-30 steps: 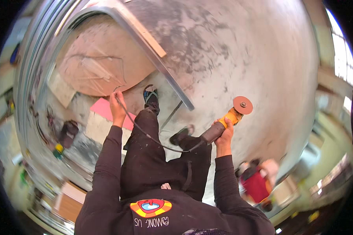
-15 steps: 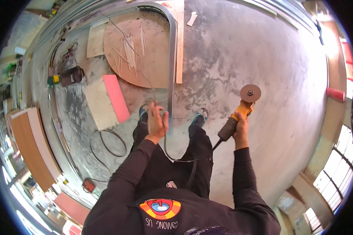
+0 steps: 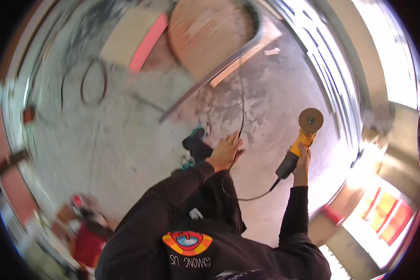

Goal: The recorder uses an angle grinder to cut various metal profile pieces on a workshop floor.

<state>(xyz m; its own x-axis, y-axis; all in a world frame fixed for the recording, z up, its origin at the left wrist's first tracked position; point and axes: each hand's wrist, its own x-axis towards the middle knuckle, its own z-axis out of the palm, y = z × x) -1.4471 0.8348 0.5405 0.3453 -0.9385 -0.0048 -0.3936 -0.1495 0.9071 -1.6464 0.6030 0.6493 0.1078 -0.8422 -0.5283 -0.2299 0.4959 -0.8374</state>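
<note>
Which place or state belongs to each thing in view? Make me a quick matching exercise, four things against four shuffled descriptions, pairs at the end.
Things
1. Angle grinder
2. Cable
3. Pink strip
4. Round board

Descriptions
A. Along the edge of a pale panel
B. Brown, flat on the floor
C. Held in the right hand
D. Runs from the angle grinder past the left hand

Pairs: 1-C, 2-D, 3-A, 4-B

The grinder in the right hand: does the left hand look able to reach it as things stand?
Probably yes: no obstacle shows between the left hand and the grinder, held in the right hand; only the cord loops below.
</note>
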